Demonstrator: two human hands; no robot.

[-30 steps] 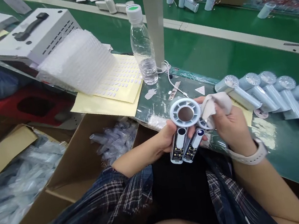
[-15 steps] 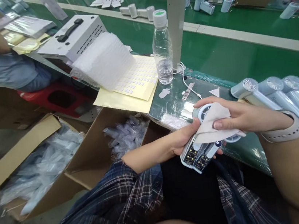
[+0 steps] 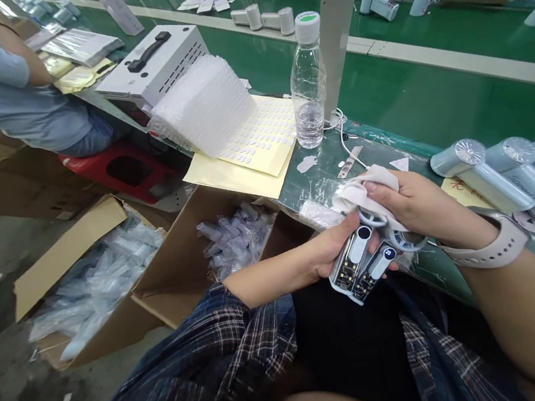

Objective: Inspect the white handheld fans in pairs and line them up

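Observation:
My left hand [image 3: 335,247] grips two pale blue hand-held fan shells [image 3: 362,267] side by side over my lap, their handles pointing toward me. My right hand [image 3: 409,205] presses a crumpled beige cloth [image 3: 362,189] onto the round ring heads of the shells, which the cloth and fingers mostly hide. A pale watch band sits on my right wrist. A row of finished pale blue fans [image 3: 493,174] lies on the green bench just right of my hands.
A water bottle [image 3: 308,86] stands by a grey post. Yellow sticker sheets [image 3: 253,146] and bubble wrap [image 3: 203,107] lie left of it, beside a white metal box [image 3: 153,61]. Open cartons [image 3: 159,274] of bagged parts stand at my left. Another person sits far left.
My right hand pulled the cloth from spread flat over the fan heads into a bunch at their top edge, uncovering the handles. The view drifted left.

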